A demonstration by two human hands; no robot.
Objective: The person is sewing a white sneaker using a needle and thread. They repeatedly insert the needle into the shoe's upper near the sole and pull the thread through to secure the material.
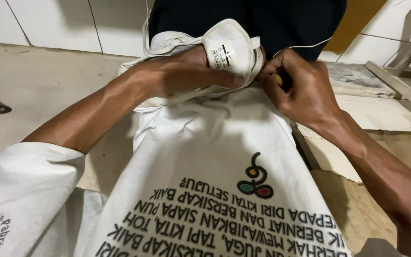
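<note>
White shoe [215, 57], held in the lap against a white printed shirt [215, 166].

Left hand [186, 71] closed around the shoe's upper, fingers laid across the tongue, which carries a small label. Right hand [300, 85] just beside it at the shoe's edge, fingers pinched on a small tan tool [277, 78] whose tip is hidden. Thin white thread [305, 46] runs off from the right hand toward the dark trousers [272, 19]. Shoe interior not visible; contents cannot be told. Pale tiled floor [39, 76] on the left, wooden boards [386, 114] on the right.

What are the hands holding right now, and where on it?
Left hand grips a white shoe around its heel; right hand pinches something small beside it, hidden by fingers.
</note>
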